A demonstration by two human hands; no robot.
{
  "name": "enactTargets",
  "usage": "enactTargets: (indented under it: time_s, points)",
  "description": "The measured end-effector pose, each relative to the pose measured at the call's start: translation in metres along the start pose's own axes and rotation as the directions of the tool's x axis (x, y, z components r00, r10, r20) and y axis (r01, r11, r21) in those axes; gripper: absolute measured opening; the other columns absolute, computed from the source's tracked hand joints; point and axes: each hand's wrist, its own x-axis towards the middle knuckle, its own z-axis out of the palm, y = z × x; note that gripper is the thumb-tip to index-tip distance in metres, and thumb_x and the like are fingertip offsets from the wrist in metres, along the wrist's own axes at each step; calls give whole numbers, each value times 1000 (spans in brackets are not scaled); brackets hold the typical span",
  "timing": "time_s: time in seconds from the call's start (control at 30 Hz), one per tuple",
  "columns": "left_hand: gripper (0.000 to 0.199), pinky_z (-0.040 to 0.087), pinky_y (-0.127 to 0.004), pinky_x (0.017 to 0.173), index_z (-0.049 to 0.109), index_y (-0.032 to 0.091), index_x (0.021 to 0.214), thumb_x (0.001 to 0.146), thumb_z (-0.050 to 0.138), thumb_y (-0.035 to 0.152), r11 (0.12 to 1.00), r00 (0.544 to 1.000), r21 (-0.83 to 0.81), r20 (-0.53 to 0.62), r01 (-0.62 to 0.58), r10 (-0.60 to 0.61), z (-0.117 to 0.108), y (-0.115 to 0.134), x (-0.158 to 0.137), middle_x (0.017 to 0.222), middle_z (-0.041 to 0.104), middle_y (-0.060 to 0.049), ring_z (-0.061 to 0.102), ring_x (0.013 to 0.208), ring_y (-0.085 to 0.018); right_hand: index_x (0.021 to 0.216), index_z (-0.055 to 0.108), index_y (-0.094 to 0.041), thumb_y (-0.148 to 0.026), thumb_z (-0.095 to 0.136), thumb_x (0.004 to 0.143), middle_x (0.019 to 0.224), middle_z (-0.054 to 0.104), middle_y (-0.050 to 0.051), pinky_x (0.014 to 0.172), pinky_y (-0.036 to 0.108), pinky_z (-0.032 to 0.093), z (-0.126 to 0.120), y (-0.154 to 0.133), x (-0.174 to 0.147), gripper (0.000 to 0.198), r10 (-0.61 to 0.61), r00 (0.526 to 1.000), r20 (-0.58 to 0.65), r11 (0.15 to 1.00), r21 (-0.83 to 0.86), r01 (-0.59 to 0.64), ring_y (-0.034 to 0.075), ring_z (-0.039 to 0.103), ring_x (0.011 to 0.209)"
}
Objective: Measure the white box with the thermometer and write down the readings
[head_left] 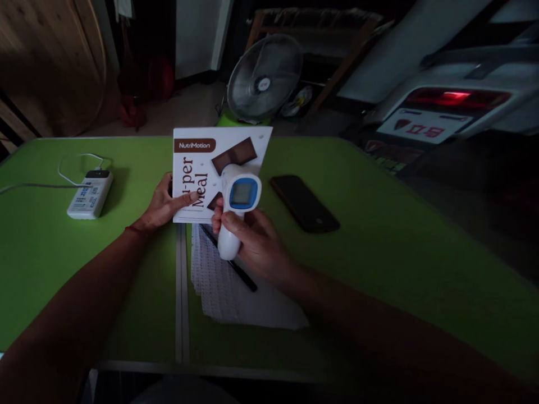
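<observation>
My left hand grips the left edge of a white box printed "NutriMotion", thumb across its front. The box is held up above the table, its printed face toward me. In my right hand is a white infrared thermometer with a blue-framed screen, my fingers wrapped round its handle. The thermometer is in front of the box and hides part of its lower right; whether the two touch I cannot tell. Below them a black pen lies on a stack of printed paper sheets, partly covered by my right hand.
A dark phone lies on the green table to the right. On the left is a white power bank with a cable plugged in. Beyond the table are a fan and the rear of a vehicle.
</observation>
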Motion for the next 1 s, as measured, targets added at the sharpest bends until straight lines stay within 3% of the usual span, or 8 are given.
enactTargets:
  time_s: [0.43,0.53,0.6,0.7,0.8,0.9,1.0]
  points:
    - [73,58,-44,80,60,20,114,61,92,58,1000,1000,-24,12,5,-5,1,2,0,104,71,-8,68,98,-29,92,64,-25,-59,83,77,84,64,-1,73,34,53,5,1,-2,41,33,997,-67,993,118,-25,16,58,76]
    - [71,57,-43,79,60,20,113,61,93,57,997,1000,-65,4,29,-29,3,6,-3,106,71,-9,68,96,-28,96,66,-25,-56,82,78,90,67,1,77,36,55,-4,-7,1,39,22,1000,7,1000,17,-22,17,62,80]
    - [68,56,-44,82,60,21,112,63,93,54,995,1000,-93,-14,25,-26,3,10,-4,109,71,-8,68,98,-28,97,68,-24,-51,82,78,92,69,3,76,36,55,-18,-16,6,36,48,992,121,983,-182,-26,19,64,82]
    - [69,56,-48,91,59,23,117,63,93,49,992,999,-126,-41,7,-12,0,14,-3,117,71,-8,67,109,-31,100,70,-22,-41,86,72,96,72,7,66,33,52,-46,-31,16,38,194,947,255,817,-577,-12,22,66,82]
    - [76,55,-52,100,57,29,129,64,93,47,994,998,-108,-62,-24,18,-3,16,-1,128,70,-6,63,122,-34,90,70,-20,-36,85,71,94,72,9,62,31,45,-68,-42,26,30,308,934,183,475,-880,16,23,65,79]
    - [73,51,-53,108,58,29,132,69,88,47,996,995,-73,-84,-60,54,-6,17,1,135,67,-5,59,130,-35,86,68,-20,-39,80,77,94,72,10,63,32,43,-74,-46,32,25,408,910,74,217,-976,-18,24,66,80]
    - [67,49,-51,110,59,27,130,71,84,43,996,994,-60,-86,-66,60,-8,15,2,138,65,-5,58,132,-35,87,68,-20,-48,74,84,96,72,11,62,32,41,-69,-48,33,29,450,893,17,47,-999,-5,26,68,83]
